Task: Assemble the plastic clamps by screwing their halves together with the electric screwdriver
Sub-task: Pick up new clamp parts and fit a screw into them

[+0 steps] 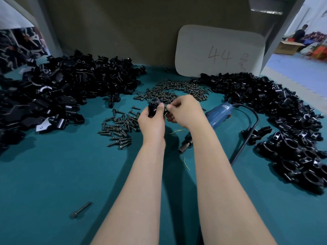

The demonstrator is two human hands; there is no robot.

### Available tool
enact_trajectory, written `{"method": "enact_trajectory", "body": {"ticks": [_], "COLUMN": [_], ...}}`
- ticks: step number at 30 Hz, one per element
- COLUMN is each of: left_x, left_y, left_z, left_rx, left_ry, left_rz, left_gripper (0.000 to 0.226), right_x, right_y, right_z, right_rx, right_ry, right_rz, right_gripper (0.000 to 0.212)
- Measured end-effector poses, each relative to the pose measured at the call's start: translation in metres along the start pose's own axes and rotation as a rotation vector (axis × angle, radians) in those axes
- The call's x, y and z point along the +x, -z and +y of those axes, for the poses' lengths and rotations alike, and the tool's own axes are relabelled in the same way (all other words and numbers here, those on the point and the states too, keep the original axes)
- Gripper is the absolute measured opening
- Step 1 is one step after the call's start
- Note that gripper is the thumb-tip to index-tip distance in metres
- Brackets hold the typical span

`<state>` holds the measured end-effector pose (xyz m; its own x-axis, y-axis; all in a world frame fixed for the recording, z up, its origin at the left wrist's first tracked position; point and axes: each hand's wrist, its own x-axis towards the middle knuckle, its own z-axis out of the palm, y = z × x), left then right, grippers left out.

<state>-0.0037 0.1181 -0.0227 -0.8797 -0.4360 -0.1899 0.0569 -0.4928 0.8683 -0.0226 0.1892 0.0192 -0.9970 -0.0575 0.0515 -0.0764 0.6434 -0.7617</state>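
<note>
Two heaps of clamp parts (62, 89), two screw piles (120, 128), one screwdriver (219, 114), one loose bolt (80, 210).

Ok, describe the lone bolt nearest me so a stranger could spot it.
Start at the teal table. On its near left part, well short of the screws heaped mid-table, lies the bolt. It lies alone, and looks longer than they do.

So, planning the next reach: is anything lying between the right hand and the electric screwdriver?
Nothing visible. The electric screwdriver lies on the mat right beside the right hand, which, with the left hand, holds a clamp.
</note>
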Motion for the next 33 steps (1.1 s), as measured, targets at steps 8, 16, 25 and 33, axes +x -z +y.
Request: {"method": "enact_trajectory", "body": {"ticks": [8, 16, 25, 33], "left_x": [0.005, 0.003, 0.005, 0.001], "left_y": [0.001, 0.000, 0.001, 0.000], "left_z": [-0.006, -0.004, -0.004, -0.004], "left_rx": [0.117, 0.253, 0.226, 0.237], "left_ry": [-0.112, -0.228, -0.186, -0.195], "left_rz": [0.083, 0.108, 0.096, 0.071], "left_gripper": [0.021, 0.017, 0.009, 0.021], "right_x": [-0.001, -0.001, -0.002, 0.000], "right_y": [-0.008, -0.006, -0.005, -0.014], "right_z": [-0.002, 0.005, 0.000, 0.009], "right_rx": [-0.273, -0.217, -0.372, -0.231], "right_ry": [0.057, 0.012, 0.119, 0.094], "right_rz": [-0.045, -0.055, -0.131, -0.077], "right_gripper": [0.018, 0.049, 0.026, 0.043]}}
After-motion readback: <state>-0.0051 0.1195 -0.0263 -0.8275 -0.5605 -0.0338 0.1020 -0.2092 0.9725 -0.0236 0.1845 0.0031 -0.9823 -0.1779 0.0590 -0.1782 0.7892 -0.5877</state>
